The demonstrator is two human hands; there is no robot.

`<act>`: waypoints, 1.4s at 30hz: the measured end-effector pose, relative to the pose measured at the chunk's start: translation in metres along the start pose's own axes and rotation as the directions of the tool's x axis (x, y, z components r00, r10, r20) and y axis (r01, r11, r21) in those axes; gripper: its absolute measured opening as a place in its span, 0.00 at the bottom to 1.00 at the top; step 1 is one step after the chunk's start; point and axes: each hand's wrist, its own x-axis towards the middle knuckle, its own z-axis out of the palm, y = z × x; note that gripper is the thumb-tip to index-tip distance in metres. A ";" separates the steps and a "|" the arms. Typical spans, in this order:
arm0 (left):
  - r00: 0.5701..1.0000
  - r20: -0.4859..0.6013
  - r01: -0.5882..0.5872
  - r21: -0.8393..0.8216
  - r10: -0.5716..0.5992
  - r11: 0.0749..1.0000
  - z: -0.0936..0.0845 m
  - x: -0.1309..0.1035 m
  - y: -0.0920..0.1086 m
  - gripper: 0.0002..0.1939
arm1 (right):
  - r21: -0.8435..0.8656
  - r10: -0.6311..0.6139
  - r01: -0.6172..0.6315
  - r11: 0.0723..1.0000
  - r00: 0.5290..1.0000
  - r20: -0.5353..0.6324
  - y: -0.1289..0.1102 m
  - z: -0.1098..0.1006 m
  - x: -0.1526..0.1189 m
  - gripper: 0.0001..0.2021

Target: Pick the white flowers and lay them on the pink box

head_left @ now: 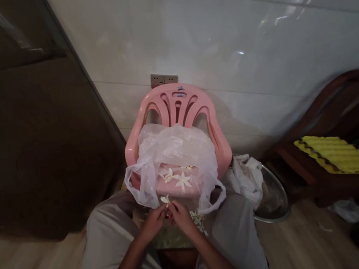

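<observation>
My left hand and my right hand meet between my knees, fingertips pinched together. A small white flower sticks up from between them; both hands appear to grip its lower end, though the fingers hide that part. Just beyond, a translucent plastic bag lies spread over the seat of a pink plastic chair. A star-shaped white flower and a second white blossom rest at the bag's mouth. Below my right wrist, several small whitish flower pieces lie in a pile.
Right of the chair, a round metal basin stands on the floor, with a crumpled white bag at its edge. Farther right, a yellow egg tray rests on a dark wooden bench. A dark cabinet stands left; a tiled wall is behind.
</observation>
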 end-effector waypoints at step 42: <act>0.999 0.040 0.021 -0.187 -0.014 0.982 -0.006 0.004 -0.010 0.28 | 0.168 0.018 -0.030 0.985 0.997 0.074 0.005 -0.004 0.013 0.22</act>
